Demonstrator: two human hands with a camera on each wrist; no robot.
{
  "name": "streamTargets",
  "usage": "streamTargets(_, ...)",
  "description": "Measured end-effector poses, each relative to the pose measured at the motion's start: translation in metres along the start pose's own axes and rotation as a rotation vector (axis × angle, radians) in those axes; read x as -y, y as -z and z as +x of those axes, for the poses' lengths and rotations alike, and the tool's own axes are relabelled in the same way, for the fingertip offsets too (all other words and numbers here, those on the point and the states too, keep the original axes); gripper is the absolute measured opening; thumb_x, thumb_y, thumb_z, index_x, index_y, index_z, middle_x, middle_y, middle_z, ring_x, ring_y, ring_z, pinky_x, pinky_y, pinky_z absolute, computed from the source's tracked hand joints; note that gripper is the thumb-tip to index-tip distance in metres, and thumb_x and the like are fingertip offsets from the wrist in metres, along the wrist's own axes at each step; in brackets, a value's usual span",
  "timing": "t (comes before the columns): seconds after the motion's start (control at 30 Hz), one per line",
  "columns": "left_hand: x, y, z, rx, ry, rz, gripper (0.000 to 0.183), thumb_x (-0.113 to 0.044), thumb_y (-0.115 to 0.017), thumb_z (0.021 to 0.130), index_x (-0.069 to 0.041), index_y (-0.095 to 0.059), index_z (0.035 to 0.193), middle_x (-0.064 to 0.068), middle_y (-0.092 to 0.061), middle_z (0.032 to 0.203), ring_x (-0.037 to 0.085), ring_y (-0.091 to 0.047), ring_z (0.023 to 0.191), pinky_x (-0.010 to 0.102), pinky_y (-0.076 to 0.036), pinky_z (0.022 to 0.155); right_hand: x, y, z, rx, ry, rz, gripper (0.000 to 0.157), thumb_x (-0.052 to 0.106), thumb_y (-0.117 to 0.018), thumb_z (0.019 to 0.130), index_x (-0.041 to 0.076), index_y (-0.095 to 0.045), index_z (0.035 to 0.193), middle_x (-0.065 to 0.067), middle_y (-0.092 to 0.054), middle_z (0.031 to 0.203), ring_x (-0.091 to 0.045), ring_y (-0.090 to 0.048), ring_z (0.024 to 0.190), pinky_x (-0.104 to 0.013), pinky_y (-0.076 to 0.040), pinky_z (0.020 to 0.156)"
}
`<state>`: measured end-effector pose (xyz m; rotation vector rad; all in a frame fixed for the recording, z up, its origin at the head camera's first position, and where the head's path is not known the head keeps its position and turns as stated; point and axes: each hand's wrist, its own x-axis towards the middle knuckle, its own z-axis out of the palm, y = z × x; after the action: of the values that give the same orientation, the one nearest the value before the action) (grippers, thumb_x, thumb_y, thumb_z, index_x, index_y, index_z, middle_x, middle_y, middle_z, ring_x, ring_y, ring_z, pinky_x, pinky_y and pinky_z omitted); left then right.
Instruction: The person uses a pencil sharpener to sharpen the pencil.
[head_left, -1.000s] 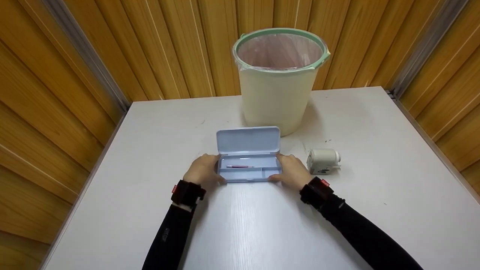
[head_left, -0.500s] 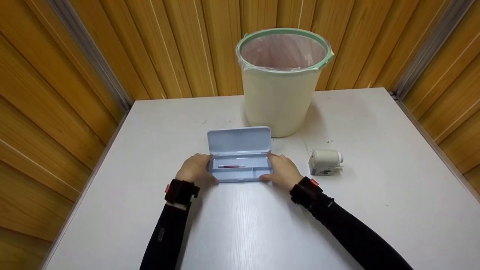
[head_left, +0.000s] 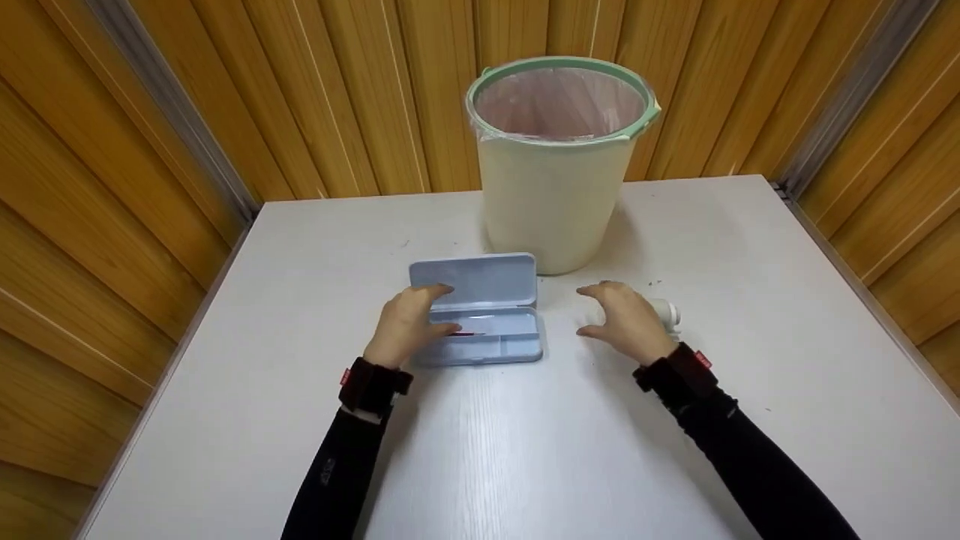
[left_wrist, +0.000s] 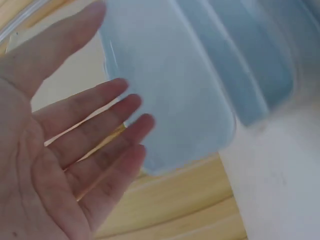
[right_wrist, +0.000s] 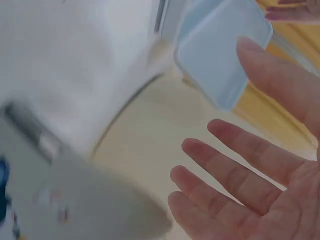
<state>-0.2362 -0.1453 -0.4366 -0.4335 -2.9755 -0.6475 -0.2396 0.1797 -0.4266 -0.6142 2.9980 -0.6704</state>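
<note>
A light blue pencil case [head_left: 517,349] lies on the table with its hinged lid [head_left: 487,279] raised. In its long compartment is a thin, dark pink stick-like item [head_left: 471,334], partly covered by my left hand in the head view. My left hand [head_left: 405,322] hovers over the case's left end, thumb and fingers spread, holding nothing. Off to the right of the case is my right hand [head_left: 626,319], its fingers spread too, with nothing between them. A squarish off-white bottle [head_left: 667,311] with a white cap is mostly hidden behind that hand; its printed side [right_wrist: 90,200] shows blurred in the right wrist view.
A cream trash bin [head_left: 555,202] with a green rim and a clear liner stands behind the pencil case, close to its lid. Wood-look panels [head_left: 360,97] enclose the white table [head_left: 480,450] at the back and sides.
Both hands gripped the case's ends and shifted it slightly left. Now they have let go: the left is raised over the left end, the right has moved rightward in front of the bottle.
</note>
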Motion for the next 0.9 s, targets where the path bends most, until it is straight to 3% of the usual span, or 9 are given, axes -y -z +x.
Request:
streamTargets(0.17, -0.017, -0.016, 0.015, -0.007, -0.119, -0.054, 0.062, -0.025, -0.083, 0.078, -0.008, -0.061, 0.133, 0.012, -0.065, 0.132, 0.03, -0.061, 0.123, 0.043, -0.05, 0.103, -0.022, 0.022, -0.01, -0.01, -0.036, 0.009, 0.061, 0.008, -0.083, 0.075, -0.006, -0.059, 0.129, -0.031, -0.059, 0.128, -0.047, -0.052, 0.124, -0.058, -0.044, 0.103)
streamTargets(0.37, -0.041, -0.035, 0.029, 0.027, -0.221, -0.087, 0.06, -0.025, -0.08, 0.082, -0.008, -0.059, 0.135, 0.01, -0.063, 0.135, 0.027, -0.061, 0.124, 0.038, -0.049, 0.105, -0.046, 0.031, -0.018, 0.018, -0.036, 0.012, 0.065, 0.003, -0.082, 0.071, -0.007, -0.057, 0.129, -0.031, -0.059, 0.129, -0.049, -0.051, 0.124, -0.06, -0.04, 0.106)
streamTargets(0.6, -0.066, -0.053, 0.036, 0.06, -0.269, -0.141, 0.057, -0.025, -0.079, 0.083, -0.007, -0.06, 0.134, 0.008, -0.065, 0.133, 0.024, -0.061, 0.124, 0.036, -0.049, 0.105, -0.057, 0.026, -0.017, 0.052, -0.054, 0.063, 0.058, -0.008, -0.078, 0.069, -0.01, -0.06, 0.124, -0.032, -0.063, 0.122, -0.048, -0.057, 0.113, -0.061, -0.044, 0.1)
streamTargets(0.9, -0.084, -0.063, 0.04, 0.059, -0.294, -0.125, 0.055, -0.027, -0.08, 0.083, -0.007, -0.063, 0.131, 0.007, -0.067, 0.129, 0.021, -0.064, 0.119, 0.034, -0.052, 0.101, -0.056, 0.025, -0.014, 0.052, -0.066, 0.04, 0.051, -0.005, -0.078, 0.072, -0.011, -0.062, 0.12, -0.031, -0.066, 0.116, -0.048, -0.06, 0.109, -0.061, -0.047, 0.095)
